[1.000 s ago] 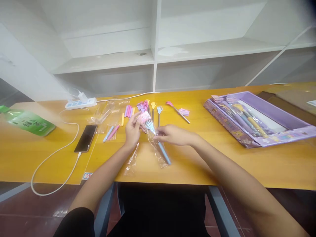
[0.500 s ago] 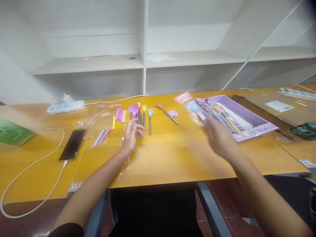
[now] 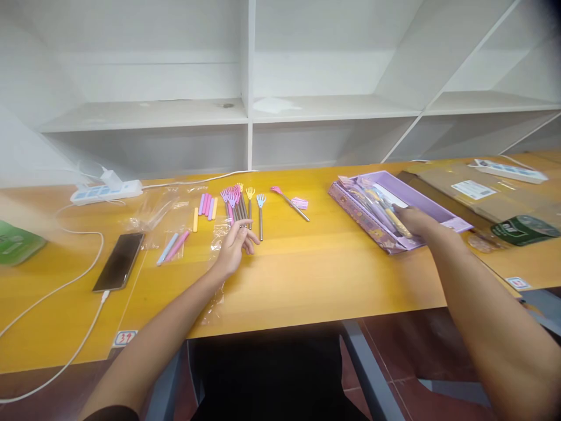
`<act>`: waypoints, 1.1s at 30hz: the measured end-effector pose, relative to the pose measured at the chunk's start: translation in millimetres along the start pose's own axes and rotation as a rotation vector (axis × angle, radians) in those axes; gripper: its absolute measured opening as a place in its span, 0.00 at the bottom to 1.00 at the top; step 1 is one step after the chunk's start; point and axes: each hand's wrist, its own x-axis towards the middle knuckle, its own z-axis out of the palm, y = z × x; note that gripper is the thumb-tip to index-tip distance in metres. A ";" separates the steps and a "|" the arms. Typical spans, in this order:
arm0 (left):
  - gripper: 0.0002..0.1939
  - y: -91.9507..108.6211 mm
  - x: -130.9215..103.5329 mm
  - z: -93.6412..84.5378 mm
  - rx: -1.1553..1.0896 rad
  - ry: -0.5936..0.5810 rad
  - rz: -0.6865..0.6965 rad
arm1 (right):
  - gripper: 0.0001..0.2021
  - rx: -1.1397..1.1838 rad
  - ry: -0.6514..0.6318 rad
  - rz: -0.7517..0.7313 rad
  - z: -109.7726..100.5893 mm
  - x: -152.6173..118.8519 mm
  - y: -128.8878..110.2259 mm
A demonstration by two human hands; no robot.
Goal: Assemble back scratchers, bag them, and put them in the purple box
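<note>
My left hand (image 3: 234,248) rests over the table with its fingers loosely apart and nothing in them. Just beyond it lies a bunch of small back scratchers (image 3: 234,202) with hand-shaped heads in pink, purple and yellow on metal rods. A blue back scratcher (image 3: 260,216) lies beside the bunch, and a pink back scratcher (image 3: 290,203) lies apart to the right. My right hand (image 3: 412,221) reaches into a purple box (image 3: 421,196), closed at a wrapped back scratcher (image 3: 397,222) among several packages; its fingertips are partly hidden.
Coloured handle sleeves (image 3: 205,206) and clear plastic bags (image 3: 155,210) lie left of the bunch. A phone (image 3: 118,261) on a white cable, a power strip (image 3: 107,190), a pink card (image 3: 300,203) and a cardboard box (image 3: 451,181) are also on the table.
My right hand has moved right and down into the purple box with the wrapped package it was carrying. My left hand has barely moved. The view has shifted slightly.
</note>
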 end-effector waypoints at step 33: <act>0.16 9.5 41.7 -83.6 0.942 0.517 -0.032 | 0.10 0.807 -0.166 -0.675 38.0 -102.0 -283.0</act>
